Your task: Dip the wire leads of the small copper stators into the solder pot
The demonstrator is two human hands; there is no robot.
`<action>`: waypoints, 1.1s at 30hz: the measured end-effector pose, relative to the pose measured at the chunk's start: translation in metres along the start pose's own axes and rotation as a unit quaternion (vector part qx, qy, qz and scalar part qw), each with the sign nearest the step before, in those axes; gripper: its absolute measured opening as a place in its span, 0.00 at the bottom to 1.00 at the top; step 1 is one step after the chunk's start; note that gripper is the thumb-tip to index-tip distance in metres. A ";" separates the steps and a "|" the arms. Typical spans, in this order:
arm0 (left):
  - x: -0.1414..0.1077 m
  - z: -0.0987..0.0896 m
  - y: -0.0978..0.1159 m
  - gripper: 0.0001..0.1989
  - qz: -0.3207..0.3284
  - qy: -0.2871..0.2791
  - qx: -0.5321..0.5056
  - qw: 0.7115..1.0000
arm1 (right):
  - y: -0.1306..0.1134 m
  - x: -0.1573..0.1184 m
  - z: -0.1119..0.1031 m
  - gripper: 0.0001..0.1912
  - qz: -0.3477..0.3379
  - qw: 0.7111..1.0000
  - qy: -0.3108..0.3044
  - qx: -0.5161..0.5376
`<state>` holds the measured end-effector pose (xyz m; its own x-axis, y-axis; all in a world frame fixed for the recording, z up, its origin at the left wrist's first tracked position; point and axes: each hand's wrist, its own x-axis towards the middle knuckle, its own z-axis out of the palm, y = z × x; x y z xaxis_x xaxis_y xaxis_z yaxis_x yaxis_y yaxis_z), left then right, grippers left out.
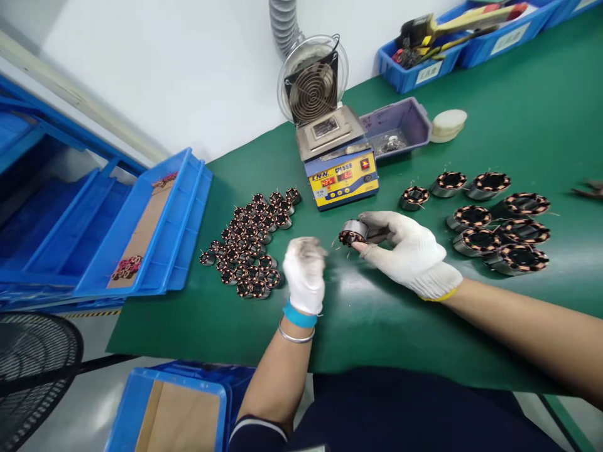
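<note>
My right hand [405,251], in a white knit glove, grips a motor stator [353,232] between thumb and fingers. The stator has a silver steel ring, a dark core and copper windings, with thin wire ends sticking out. It is tilted, its wound face turned towards my left hand. My left hand [305,270], also gloved, is curled and partly smeared by motion, just left of that stator and apart from it. Whatever its fingers may hold cannot be made out. Many small stators [254,242] stand in a cluster beyond it on the left.
Several larger stators [480,238] stand right on the green table [377,333]. Behind are a yellow-blue solder pot [346,182] with fan, a purple bin [400,125], round pads [447,124] and blue tool bins [424,69]. Blue crates [188,226] stand left; a fan [38,364] is below.
</note>
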<state>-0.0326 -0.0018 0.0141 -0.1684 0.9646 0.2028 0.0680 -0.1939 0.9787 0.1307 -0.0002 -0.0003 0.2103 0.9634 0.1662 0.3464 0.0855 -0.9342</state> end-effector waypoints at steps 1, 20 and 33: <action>0.001 0.003 0.000 0.17 -0.022 -0.053 0.018 0.998 | 0.000 -0.001 0.000 0.24 -0.002 1.000 0.001 -0.001; -0.009 0.017 -0.018 0.19 -0.013 -0.058 0.015 0.998 | -0.061 0.077 -0.031 0.24 -0.080 0.963 0.007 -0.256; -0.004 0.030 -0.022 0.08 -0.024 -0.190 0.202 0.960 | -0.101 0.249 -0.007 0.28 -0.137 0.883 -0.048 -0.447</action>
<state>-0.0036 0.0042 -0.0090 0.1855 0.9811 0.0551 0.4584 -0.1360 0.8783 0.1542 0.2291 0.1380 -0.0573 0.9583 0.2801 0.9640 0.1261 -0.2342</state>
